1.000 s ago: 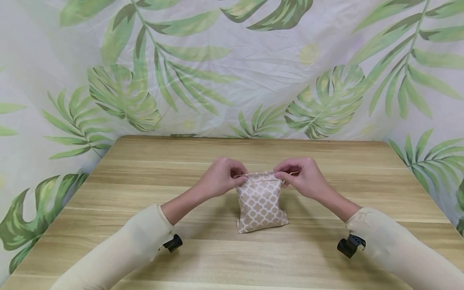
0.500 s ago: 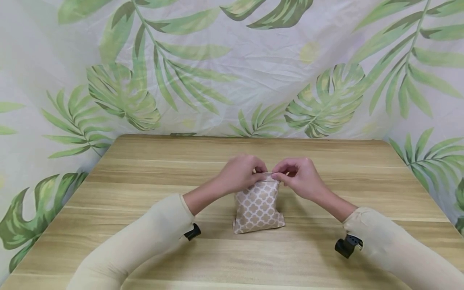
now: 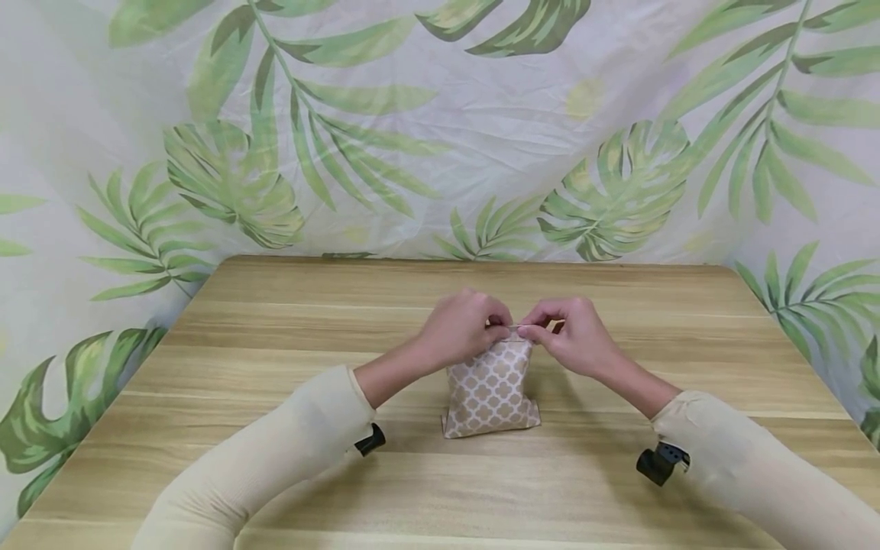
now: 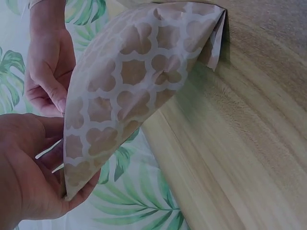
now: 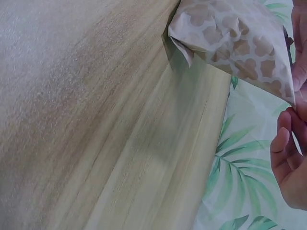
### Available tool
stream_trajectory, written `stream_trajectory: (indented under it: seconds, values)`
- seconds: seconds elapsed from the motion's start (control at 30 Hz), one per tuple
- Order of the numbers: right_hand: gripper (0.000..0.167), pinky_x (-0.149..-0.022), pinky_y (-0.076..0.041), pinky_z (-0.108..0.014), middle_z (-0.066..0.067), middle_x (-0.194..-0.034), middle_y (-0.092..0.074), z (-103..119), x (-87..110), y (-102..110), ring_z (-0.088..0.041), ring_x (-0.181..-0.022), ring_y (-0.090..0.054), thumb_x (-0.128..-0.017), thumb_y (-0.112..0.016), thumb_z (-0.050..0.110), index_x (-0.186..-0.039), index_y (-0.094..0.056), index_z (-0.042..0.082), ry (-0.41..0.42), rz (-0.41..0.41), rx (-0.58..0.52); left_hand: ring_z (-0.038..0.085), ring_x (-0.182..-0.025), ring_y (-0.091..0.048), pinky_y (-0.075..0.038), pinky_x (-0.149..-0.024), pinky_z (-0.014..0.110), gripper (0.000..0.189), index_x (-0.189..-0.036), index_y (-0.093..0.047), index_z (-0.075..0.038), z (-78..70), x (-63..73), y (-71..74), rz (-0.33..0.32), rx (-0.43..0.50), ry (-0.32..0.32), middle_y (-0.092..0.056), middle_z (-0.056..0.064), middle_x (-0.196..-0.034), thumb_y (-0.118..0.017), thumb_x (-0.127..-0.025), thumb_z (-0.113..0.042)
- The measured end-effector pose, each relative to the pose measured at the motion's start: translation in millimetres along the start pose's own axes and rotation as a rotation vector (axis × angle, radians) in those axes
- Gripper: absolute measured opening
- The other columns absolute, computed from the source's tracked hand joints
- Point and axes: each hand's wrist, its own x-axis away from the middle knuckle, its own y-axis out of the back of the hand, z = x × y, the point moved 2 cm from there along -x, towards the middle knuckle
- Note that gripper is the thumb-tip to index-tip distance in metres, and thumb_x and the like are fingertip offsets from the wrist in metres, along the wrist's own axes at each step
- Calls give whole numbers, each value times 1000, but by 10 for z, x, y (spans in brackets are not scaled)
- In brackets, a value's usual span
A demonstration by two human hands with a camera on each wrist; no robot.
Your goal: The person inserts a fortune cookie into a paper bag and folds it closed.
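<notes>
A small tan paper bag (image 3: 490,393) with a white lattice pattern stands upright on the wooden table, its body bulging and its top edge folded over. My left hand (image 3: 459,327) pinches the top fold, with the thumb on the near face. At the top right corner, my right hand (image 3: 574,336) holds the fold between thumb and fingers. The two hands are close together, fingertips nearly meeting. In the left wrist view the bag (image 4: 129,76) covers part of the left fingers. What the bag contains is hidden.
The wooden table (image 3: 275,321) reaches back to a hanging cloth (image 3: 481,137) printed with green leaves. A black wrist camera (image 3: 371,440) sits under the left sleeve, and another black camera (image 3: 656,463) under the right one.
My left hand has slid right along the bag's top edge, from the left corner toward my right hand. The right hand has stayed at its corner. The bag shifted slightly left.
</notes>
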Motion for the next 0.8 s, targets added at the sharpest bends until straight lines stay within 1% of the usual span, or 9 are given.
stream_trajectory:
  seconds: [0.13,0.27,0.37,0.53,0.63,0.73,0.8]
  values:
    - [12,-48,-47,-21,-8,-76,-75,-3,-7,-3,-11,-57,-59,-90,-76,-4,-81,-79,2,-6,-7,-15,10,-77,-67,-54,-69,29,8,-93,-81,-13,-25,-24,-19,-13,5,0,-77,-2,-89,-76,-96,-18]
    - [10,-50,-47,-20,-9,-76,-74,-3,-3,4,-7,-59,-59,-91,-74,-5,-84,-79,-1,-10,-12,-23,10,-73,-63,-52,-66,27,10,-94,-80,-12,-40,-35,-31,-16,11,16,-77,-1,-89,-74,-97,-19]
    - [9,-51,-47,-20,-9,-76,-74,0,10,12,-8,-60,-60,-91,-74,-5,-85,-80,-1,-10,-15,-15,9,-72,-62,-51,-65,26,11,-95,-80,-12,-40,-37,-46,-15,13,14,-77,-1,-89,-73,-98,-19]
    - [9,-51,-47,-21,-7,-74,-74,0,26,17,-8,-59,-59,-91,-75,-5,-85,-80,0,9,-25,6,9,-70,-61,-50,-62,26,13,-93,-80,-13,-41,-26,-59,-21,2,-18,-76,-1,-86,-71,-99,-21]
    - [11,-49,-48,-22,-5,-74,-74,-16,50,14,-7,-58,-59,-91,-75,-6,-83,-80,1,21,-33,13,9,-70,-60,-48,-60,25,14,-91,-79,-14,-35,-10,-65,-25,-28,-48,-76,-2,-86,-71,-100,-22]
    - [12,-50,-49,-23,-4,-73,-74,-41,89,9,-10,-56,-59,-91,-75,-5,-82,-80,3,26,-42,21,10,-70,-62,-49,-59,26,14,-92,-80,-15,4,20,-81,-19,-70,-72,-76,-3,-88,-71,-100,-23]
    - [13,-50,-49,-24,-4,-73,-73,-60,115,16,-10,-56,-59,-90,-75,-6,-82,-80,3,31,-55,23,10,-71,-63,-49,-59,27,15,-92,-80,-16,51,54,-89,-9,-87,-74,-77,-3,-89,-71,-100,-24]
